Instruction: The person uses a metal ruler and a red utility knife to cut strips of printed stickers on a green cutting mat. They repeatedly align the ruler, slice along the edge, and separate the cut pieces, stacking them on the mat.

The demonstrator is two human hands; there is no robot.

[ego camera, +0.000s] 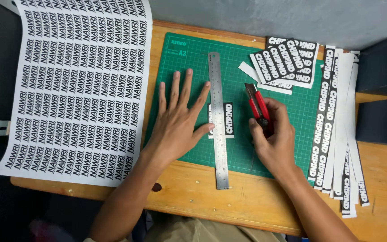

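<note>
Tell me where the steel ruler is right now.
In the head view, the steel ruler lies lengthwise mid-mat on the green cutting mat, across a small printed strip, between the left hand and right hand.

We see a craft workbench: a green cutting mat (287,130) on a wooden table (229,197), beside a printed sticker sheet (75,85) and cut strips (337,125).

Steel ruler (218,121) lay lengthwise at frame centre across a black sticker (228,120); red utility knife (258,106) just right, blade extended.
</note>
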